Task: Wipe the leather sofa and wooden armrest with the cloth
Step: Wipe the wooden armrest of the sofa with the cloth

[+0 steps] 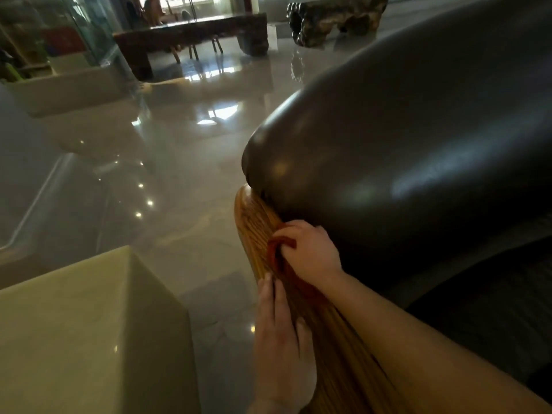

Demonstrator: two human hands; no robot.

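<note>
Wiping the wooden armrest (263,234) where it meets the leather sofa (403,150): risks and hand pose
The right hand (310,252) is curled into a fist around a bunched red cloth (276,249), pressing it against the grain at the seam under the leather bulge, with the forearm running diagonally up from the lower right; the left hand (280,333) lies flat and open on the outer side of the armrest, fingers together and pointing up the rail, apparently as a brace. Likely faults: the bunched cloth offers little contact area, so a stroke may skip the narrow groove at the seam; a loose tail of cloth trails below the fist and could snag or slip free; most of the leather shows no sign of contact from here and seems still to be wiped
</note>
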